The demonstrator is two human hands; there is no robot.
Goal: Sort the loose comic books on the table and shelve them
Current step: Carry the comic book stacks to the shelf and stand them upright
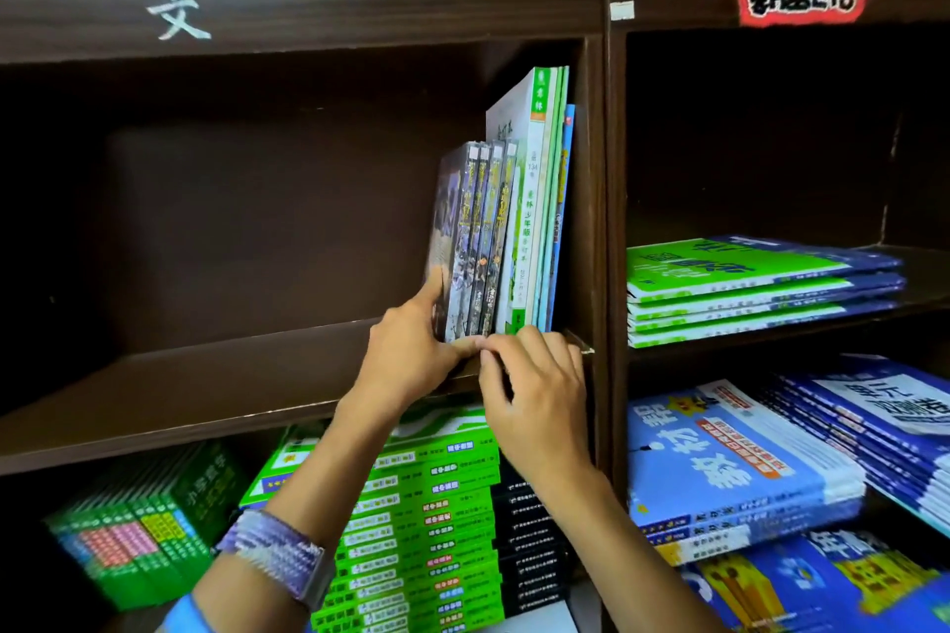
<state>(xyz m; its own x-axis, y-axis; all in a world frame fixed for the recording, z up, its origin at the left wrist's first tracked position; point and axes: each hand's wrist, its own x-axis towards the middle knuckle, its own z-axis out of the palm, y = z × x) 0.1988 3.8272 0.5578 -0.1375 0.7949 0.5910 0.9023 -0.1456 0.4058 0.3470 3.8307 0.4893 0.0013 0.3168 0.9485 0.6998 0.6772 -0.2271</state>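
Four thin dark glossy comic books [475, 242] stand upright on the dark brown wooden shelf [205, 375], just above both hands. The left hand [411, 350] presses their left cover with straight fingers. The right hand [534, 391], fingers curled, touches their lower spines; I cannot tell if it pinches. Right of them stand tall green-and-white books [540, 201].

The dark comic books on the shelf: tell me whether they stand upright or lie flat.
Upright, leaning slightly right. The dark comic books stand spines out against the taller green book, with the left hand against their left side.
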